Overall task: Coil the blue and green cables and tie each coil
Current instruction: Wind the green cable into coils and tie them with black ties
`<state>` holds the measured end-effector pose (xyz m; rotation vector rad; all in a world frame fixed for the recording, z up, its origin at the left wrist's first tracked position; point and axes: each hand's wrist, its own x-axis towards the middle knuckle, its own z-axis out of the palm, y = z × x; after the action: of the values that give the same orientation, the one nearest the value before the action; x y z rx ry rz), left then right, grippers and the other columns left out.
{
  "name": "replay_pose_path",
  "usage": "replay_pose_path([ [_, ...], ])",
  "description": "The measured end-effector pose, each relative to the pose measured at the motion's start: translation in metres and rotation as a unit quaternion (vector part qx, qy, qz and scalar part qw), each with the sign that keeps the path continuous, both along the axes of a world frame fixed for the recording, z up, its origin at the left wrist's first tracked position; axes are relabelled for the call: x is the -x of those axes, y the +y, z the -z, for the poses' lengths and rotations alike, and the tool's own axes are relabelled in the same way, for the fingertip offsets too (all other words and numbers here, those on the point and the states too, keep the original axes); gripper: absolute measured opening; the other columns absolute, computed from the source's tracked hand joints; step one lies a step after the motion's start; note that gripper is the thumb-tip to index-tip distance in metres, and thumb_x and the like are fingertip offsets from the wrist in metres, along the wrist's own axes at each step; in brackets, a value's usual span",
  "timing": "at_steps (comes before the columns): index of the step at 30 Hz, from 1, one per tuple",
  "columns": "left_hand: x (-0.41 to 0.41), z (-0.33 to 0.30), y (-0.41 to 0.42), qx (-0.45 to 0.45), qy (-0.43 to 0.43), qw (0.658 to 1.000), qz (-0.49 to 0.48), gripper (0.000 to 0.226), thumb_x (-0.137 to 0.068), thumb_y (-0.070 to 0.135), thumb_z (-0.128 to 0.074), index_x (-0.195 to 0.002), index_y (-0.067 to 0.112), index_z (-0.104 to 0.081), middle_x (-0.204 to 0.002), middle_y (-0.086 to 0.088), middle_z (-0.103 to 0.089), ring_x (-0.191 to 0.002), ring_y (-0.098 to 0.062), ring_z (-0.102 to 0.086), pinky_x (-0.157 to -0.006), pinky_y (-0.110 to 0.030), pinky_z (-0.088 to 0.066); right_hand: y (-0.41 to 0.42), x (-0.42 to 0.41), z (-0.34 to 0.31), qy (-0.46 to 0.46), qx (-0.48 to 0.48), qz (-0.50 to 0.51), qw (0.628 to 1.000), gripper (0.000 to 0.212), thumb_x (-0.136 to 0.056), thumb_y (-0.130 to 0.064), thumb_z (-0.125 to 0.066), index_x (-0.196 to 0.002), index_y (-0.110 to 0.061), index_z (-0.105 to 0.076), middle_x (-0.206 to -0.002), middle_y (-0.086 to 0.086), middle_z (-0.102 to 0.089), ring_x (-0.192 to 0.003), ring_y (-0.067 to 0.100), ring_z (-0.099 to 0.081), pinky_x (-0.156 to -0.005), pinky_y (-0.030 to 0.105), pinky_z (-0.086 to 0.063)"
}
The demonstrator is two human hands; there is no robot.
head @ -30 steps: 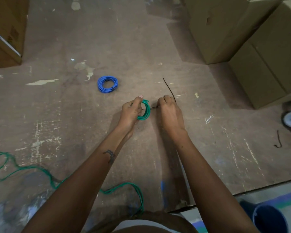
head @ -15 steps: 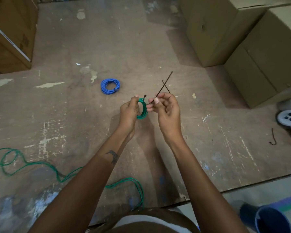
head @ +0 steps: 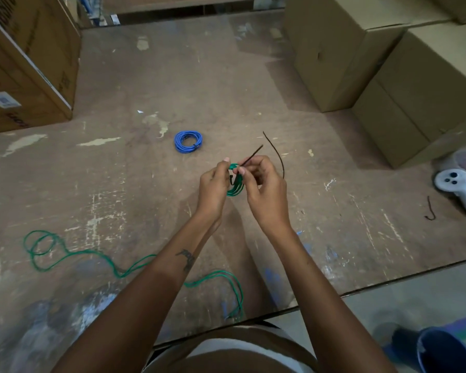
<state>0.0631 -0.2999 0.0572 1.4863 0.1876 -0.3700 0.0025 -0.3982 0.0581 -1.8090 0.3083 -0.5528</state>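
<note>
Held above the worn worktop (head: 253,76), between both hands: a small green coil (head: 236,184), mostly hidden behind the fingers, only its lower arc and a bit of its top showing. Left hand (head: 213,187) curled round the coil's left side, thumb up. Right hand (head: 264,189) pinching a thin black tie (head: 252,157) against the coil, the free end poking up and away; hard to tell how the tie wraps the coil. Second dark tie (head: 276,152) lying curved just beyond the right hand. Further back, a blue coil (head: 188,141), already bound with a dark tie. Near the front edge, loose green cable (head: 73,254) trailing left, partly covered by the left forearm. At far right, a white controller (head: 457,189), partly blurred. Cardboard boxes (head: 361,63) behind, cut off by the frame.
</note>
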Motion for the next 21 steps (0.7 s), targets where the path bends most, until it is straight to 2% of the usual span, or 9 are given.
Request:
replay_pose_path([
  [2,0.005,-0.005,0.006,0.028,0.014,0.999,-0.009,0.039,-0.101,0.036,-0.058,-0.068,0.016,-0.056,-0.059,0.005,-0.046,-0.058,-0.008,-0.044,-0.065,-0.029,-0.035,0.004,0.005,-0.004,-0.034,0.057,-0.010,0.998,0.007,-0.103,-0.014,-0.065,-0.109,-0.016,-0.068,-0.101,-0.007,-0.074,-0.097,0.018,-0.071,-0.083,0.046,-0.057],
  [4,0.009,-0.011,0.011,0.058,0.024,0.998,-0.010,0.034,-0.098,0.038,-0.059,-0.073,0.016,-0.054,-0.061,0.005,-0.036,-0.056,-0.009,-0.032,-0.062,-0.032,-0.028,0.012,0.011,-0.007,-0.072,0.114,-0.005,0.991,0.011,-0.101,-0.005,-0.067,-0.107,-0.013,-0.071,-0.109,-0.005,-0.069,-0.103,0.020,-0.065,-0.083,0.042,-0.055],
  [6,0.014,-0.017,0.017,0.077,0.027,0.997,-0.001,0.032,-0.093,0.043,-0.061,-0.085,0.012,-0.061,-0.069,-0.004,-0.041,-0.062,-0.012,-0.037,-0.065,-0.034,-0.031,0.020,0.015,-0.007,-0.098,0.150,0.011,0.984,0.015,-0.097,0.002,-0.068,-0.105,-0.010,-0.074,-0.119,0.004,-0.062,-0.114,0.018,-0.061,-0.084,0.038,-0.056],
  [9,0.024,-0.026,0.024,0.076,0.020,0.997,0.014,0.038,-0.092,0.048,-0.060,-0.092,0.010,-0.067,-0.083,-0.014,-0.053,-0.077,-0.024,-0.050,-0.074,-0.038,-0.039,0.029,0.019,-0.008,-0.121,0.187,0.004,0.975,0.016,-0.100,0.004,-0.062,-0.108,-0.004,-0.073,-0.132,0.010,-0.061,-0.126,0.022,-0.061,-0.096,0.040,-0.056],
  [12,0.030,-0.029,0.032,0.079,0.011,0.997,0.019,0.040,-0.089,0.051,-0.061,-0.092,0.011,-0.063,-0.087,-0.011,-0.046,-0.083,-0.026,-0.041,-0.076,-0.040,-0.035,0.039,0.023,-0.012,-0.142,0.203,-0.020,0.969,0.016,-0.102,0.006,-0.056,-0.110,0.001,-0.070,-0.132,0.011,-0.069,-0.123,0.023,-0.066,-0.100,0.039,-0.056],
  [15,0.033,-0.030,0.041,0.069,0.015,0.997,0.019,0.038,-0.086,0.050,-0.060,-0.085,0.013,-0.058,-0.076,-0.010,-0.040,-0.076,-0.023,-0.039,-0.071,-0.039,-0.032,0.051,0.027,-0.015,-0.145,0.198,0.002,0.969,0.017,-0.102,0.007,-0.055,-0.109,0.001,-0.070,-0.124,0.009,-0.072,-0.118,0.022,-0.068,-0.100,0.033,-0.054],
  [18,0.037,-0.031,0.048,0.056,0.008,0.998,0.027,0.041,-0.083,0.053,-0.059,-0.091,0.012,-0.062,-0.079,-0.010,-0.045,-0.080,-0.025,-0.041,-0.074,-0.042,-0.034,0.062,0.031,-0.015,-0.140,0.187,0.024,0.972,0.019,-0.100,0.010,-0.055,-0.108,0.002,-0.070,-0.119,0.011,-0.073,-0.114,0.022,-0.068,-0.099,0.027,-0.052],
  [21,0.042,-0.030,0.054,0.032,-0.002,0.999,0.044,0.036,-0.091,0.048,-0.054,-0.094,0.014,-0.066,-0.076,-0.009,-0.045,-0.076,-0.023,-0.042,-0.073,-0.041,-0.036,0.069,0.036,-0.010,-0.148,0.189,0.040,0.970,0.019,-0.100,0.014,-0.057,-0.107,0.003,-0.071,-0.115,0.012,-0.074,-0.110,0.023,-0.071,-0.097,0.029,-0.054],
])
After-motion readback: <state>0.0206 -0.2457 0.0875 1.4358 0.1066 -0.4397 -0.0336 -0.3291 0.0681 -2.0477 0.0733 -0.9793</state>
